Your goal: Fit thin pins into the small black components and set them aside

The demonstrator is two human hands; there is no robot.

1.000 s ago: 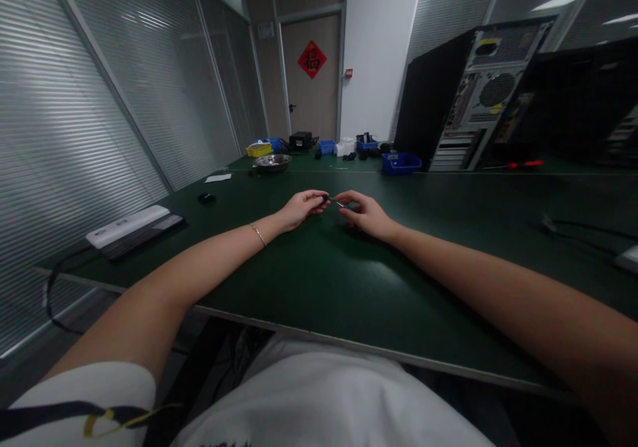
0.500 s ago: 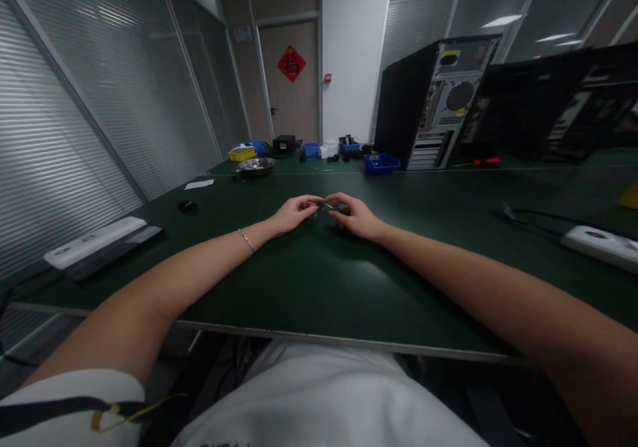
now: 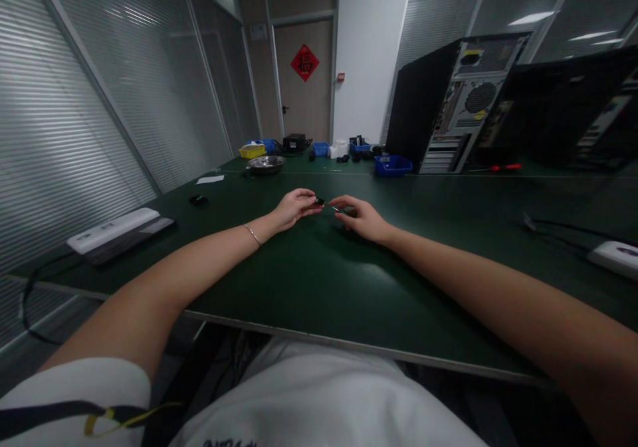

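My left hand and my right hand rest on the dark green table, fingertips nearly meeting. The left hand pinches a small black part between thumb and fingers. The right hand pinches a thin metal pin-like piece that points at the black part. Both pieces are too small to name. A bracelet sits on my left wrist.
A white power strip with a cable lies at the left edge, another at the right. A metal bowl, blue bin and yellow bin stand at the back. Computer towers rise at the back right; a red-handled screwdriver lies beside them.
The hands have drawn slightly apart, and the black part and the thin piece now show a small gap. The camera view has shifted a little.
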